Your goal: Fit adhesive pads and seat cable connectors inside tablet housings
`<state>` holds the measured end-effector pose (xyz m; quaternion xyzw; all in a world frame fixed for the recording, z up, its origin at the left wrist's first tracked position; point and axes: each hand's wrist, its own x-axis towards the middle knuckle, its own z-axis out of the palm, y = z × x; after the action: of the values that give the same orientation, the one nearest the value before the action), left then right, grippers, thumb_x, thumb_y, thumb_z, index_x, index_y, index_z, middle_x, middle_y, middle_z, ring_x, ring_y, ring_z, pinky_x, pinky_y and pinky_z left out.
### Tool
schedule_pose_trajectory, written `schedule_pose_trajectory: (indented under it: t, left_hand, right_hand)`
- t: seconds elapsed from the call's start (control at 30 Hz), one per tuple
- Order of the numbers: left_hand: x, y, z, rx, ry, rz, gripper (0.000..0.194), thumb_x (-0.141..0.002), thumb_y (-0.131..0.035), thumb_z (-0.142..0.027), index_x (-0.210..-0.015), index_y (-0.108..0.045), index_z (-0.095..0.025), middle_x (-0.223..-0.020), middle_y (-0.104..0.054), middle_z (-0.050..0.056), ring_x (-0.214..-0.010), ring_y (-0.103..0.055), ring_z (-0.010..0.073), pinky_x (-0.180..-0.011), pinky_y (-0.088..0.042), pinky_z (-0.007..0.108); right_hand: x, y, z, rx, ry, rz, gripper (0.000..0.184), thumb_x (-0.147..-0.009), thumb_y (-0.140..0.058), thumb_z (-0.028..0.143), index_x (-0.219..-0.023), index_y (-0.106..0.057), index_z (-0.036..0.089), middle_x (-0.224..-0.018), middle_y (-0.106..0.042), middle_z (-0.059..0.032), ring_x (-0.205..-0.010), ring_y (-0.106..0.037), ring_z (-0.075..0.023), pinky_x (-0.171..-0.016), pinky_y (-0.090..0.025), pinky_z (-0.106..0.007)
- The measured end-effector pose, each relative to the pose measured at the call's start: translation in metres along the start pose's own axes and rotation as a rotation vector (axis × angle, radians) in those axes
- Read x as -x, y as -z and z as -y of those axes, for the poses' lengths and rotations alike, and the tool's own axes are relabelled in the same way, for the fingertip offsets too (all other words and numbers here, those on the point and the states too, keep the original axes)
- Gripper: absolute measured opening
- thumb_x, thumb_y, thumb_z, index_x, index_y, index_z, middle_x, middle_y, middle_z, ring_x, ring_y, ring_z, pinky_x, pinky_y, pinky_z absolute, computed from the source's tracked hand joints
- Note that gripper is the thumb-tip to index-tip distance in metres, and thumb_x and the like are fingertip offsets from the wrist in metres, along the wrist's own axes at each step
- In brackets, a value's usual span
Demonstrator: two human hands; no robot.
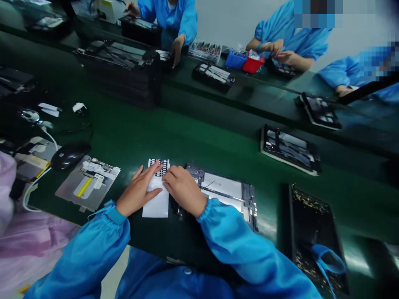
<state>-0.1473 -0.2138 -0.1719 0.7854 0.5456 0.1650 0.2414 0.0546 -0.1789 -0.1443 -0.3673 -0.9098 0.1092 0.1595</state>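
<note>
Left of the gadget [222, 185], the sticker sheet [156, 205], likely light, bendy and best edge-held, is being touched by the left hand [139, 189], thumb wide, any hold by the curled right hand [184, 187] being hidden.

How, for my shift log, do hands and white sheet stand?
Left hand partly over white sheet. Right hand at its right edge. Framed panel close alongside.

Behind your left hand [137, 193], a blue band [116, 214] circles the wrist; behind your right hand [184, 189], a loose, bright-blue sleeve [246, 245] gathers snugly.
</note>
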Motion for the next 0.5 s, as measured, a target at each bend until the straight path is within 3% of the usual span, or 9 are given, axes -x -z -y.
schedule_pose_trajectory:
  t: [0.1, 0.3, 0.4, 0.5]
  left_hand:
    - [0.000, -0.006, 0.000, 0.031, 0.005, -0.039, 0.089, -0.096, -0.058, -0.035, -0.161, 0.001, -0.026, -0.160, -0.042, 0.016, -0.149, -0.039, 0.0263, -0.123, -0.024, 0.058]
    - [-0.002, -0.005, 0.006, 0.027, -0.005, -0.067, 0.093, -0.094, -0.061, -0.037, -0.162, 0.001, -0.026, -0.162, -0.037, 0.016, -0.149, -0.038, 0.0290, -0.122, -0.028, 0.057]
    - [-0.004, -0.004, 0.011, 0.010, 0.001, -0.055, 0.093, -0.094, -0.060, -0.043, -0.162, 0.002, -0.025, -0.163, -0.037, 0.015, -0.150, -0.037, 0.0303, -0.122, -0.028, 0.056]
    - [-0.008, 0.000, 0.015, 0.005, 0.001, -0.057, 0.092, -0.094, -0.059, -0.051, -0.162, -0.002, -0.026, -0.160, -0.042, 0.011, -0.149, -0.038, 0.0311, -0.122, -0.030, 0.056]
  right_hand:
    - [-0.027, -0.021, -0.003, 0.053, -0.023, 0.054, 0.007, -0.096, -0.061, 0.016, -0.098, -0.068, 0.015, -0.099, -0.066, -0.0089, -0.090, -0.058, -0.0220, -0.079, -0.048, -0.035]
    - [-0.037, -0.034, 0.001, 0.103, -0.016, 0.108, 0.017, -0.098, -0.052, 0.010, -0.109, -0.065, 0.010, -0.106, -0.065, -0.0146, -0.097, -0.055, -0.0264, -0.081, -0.047, -0.039]
    - [-0.038, -0.018, 0.002, 0.058, -0.024, 0.126, 0.014, -0.100, -0.051, 0.013, -0.107, -0.063, 0.014, -0.107, -0.064, -0.0121, -0.097, -0.055, -0.0256, -0.082, -0.047, -0.039]
    - [-0.010, 0.023, -0.004, -0.185, -0.074, -0.037, 0.013, -0.104, -0.046, 0.021, -0.102, -0.058, 0.019, -0.105, -0.061, -0.0082, -0.097, -0.054, -0.0230, -0.085, -0.047, -0.038]
